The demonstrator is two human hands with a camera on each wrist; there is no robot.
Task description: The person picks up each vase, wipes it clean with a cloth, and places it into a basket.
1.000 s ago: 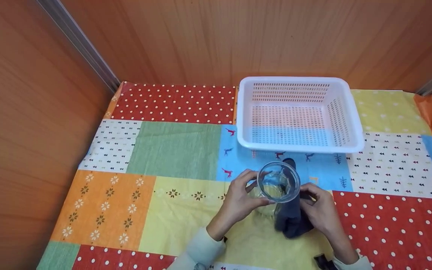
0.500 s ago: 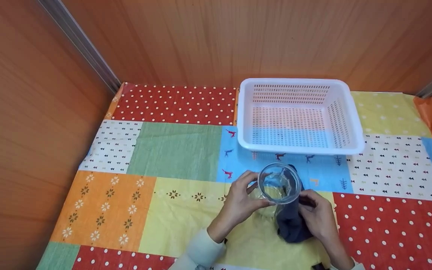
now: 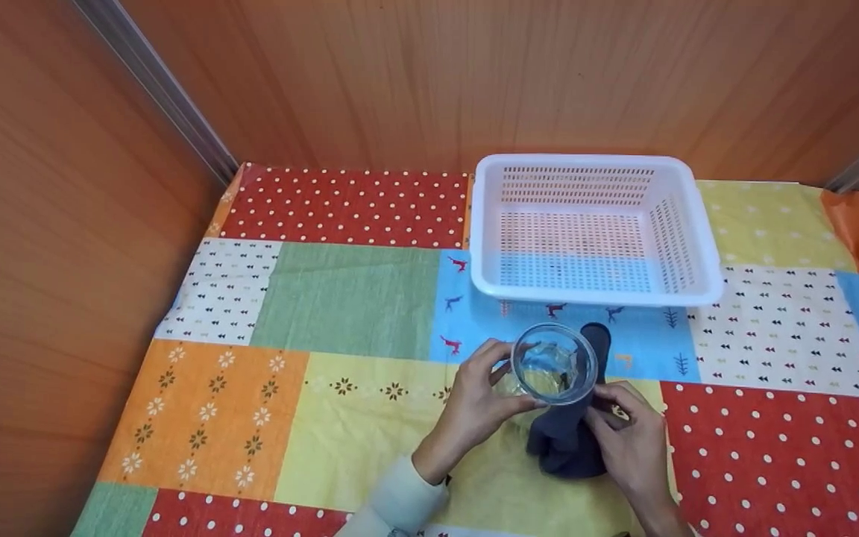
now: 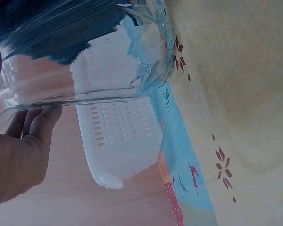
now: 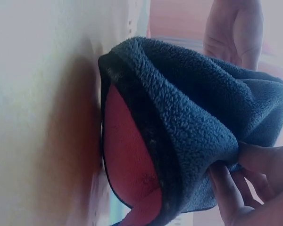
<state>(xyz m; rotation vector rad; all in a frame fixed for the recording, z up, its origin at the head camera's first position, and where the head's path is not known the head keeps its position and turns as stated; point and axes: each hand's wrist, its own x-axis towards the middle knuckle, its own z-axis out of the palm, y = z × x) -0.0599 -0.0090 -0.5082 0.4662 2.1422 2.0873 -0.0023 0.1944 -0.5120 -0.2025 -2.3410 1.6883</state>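
My left hand (image 3: 470,403) grips a clear glass jar (image 3: 553,365) near its rim, fingers at the far side and thumb at the near side. The round mouth of the jar faces up toward the head camera. In my right hand (image 3: 633,441), thumb and fingers pinch a dark grey cloth (image 3: 571,447) against the jar's right side. Up close in the right wrist view the cloth (image 5: 193,122) is fleecy, with a black bound edge and a red patch showing. Through the glass (image 4: 108,75) in the left wrist view, dark cloth shows along the outer wall.
A white plastic basket (image 3: 485,287) with slotted walls stands behind the hands, close to the wooden back wall (image 3: 400,82). Beneath everything lies a patchwork tablecloth (image 3: 355,298). Another wooden panel (image 3: 49,224) rises along the left side.
The cloth has shifted along the jar's side; its upper end now sticks out farther right and its lower folds lie more to the left. My left hand and the jar stay nearly still.
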